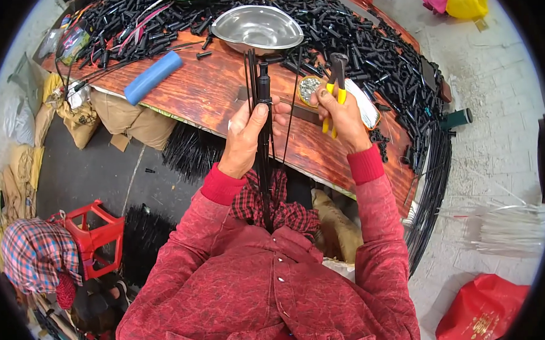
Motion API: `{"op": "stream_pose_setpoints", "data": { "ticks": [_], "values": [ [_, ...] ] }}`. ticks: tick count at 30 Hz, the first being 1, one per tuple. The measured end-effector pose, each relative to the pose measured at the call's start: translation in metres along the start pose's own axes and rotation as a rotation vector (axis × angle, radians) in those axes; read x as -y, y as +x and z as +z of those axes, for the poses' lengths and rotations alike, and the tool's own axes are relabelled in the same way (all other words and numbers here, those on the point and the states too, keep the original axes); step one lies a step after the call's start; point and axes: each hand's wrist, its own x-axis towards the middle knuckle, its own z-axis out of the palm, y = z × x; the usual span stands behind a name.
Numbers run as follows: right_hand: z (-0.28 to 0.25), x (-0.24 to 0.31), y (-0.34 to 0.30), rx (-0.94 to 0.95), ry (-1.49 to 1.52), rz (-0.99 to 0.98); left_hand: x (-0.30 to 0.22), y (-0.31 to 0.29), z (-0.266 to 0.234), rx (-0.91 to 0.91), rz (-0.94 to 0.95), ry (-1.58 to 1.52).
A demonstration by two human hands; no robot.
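I have the left hand (244,138) clamped around a bunch of thin black rods (264,170), together with a thicker black tubular piece (264,85), its thumb across the front and its fingertips showing past the far side. The rods stick up above that hand and run down toward the lap, over a red-and-black checked cloth (299,216). I have the right hand (346,118) wrapped around yellow-handled pliers (341,96), their dark head pointing away from the body and standing apart from the rods; I can't tell whether the jaws are fully together. Both hands are over the near edge of the reddish wooden counter (205,82). Just beside the pliers I see a round yellow-rimmed dish (301,91) of small metallic bits, and on the other side of the right hand a white oval dish (363,104). Beyond the hands sits a shiny metal bowl (257,28), with a heap of black tubular parts (364,50) spread along the back and right. A blue cylinder (153,78) lies near the counter's left front edge.
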Motion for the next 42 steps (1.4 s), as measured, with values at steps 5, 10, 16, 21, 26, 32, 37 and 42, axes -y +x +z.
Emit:
{"op": "stream_pose_setpoints", "data": {
  "ticks": [5,10,16,21,26,32,37,42],
  "values": [
    [0.027,0.025,-0.047,0.189,0.403,0.042,-0.008,-0.013,0.017,0.009,-0.024,-0.038],
    [0.037,0.024,-0.064,0.217,0.484,-0.016,-0.012,-0.022,0.028,0.082,0.045,0.012],
    [0.032,0.034,-0.083,0.123,0.395,-0.057,-0.028,-0.033,0.046,0.021,0.061,0.143],
    [0.028,0.038,-0.094,0.112,0.299,-0.116,-0.026,-0.036,0.053,0.039,0.019,0.105],
    [0.023,0.039,-0.098,0.114,0.351,-0.069,-0.022,-0.036,0.058,0.053,0.065,0.108],
    [0.02,0.038,-0.097,0.156,0.479,-0.005,-0.021,-0.036,0.062,0.063,0.087,0.101],
    [0.02,0.04,-0.098,0.16,0.557,0.047,-0.02,-0.039,0.064,0.061,0.082,0.097],
    [0.022,0.039,-0.096,0.157,0.553,0.045,-0.017,-0.044,0.065,0.145,0.105,0.03]
  ]
}}
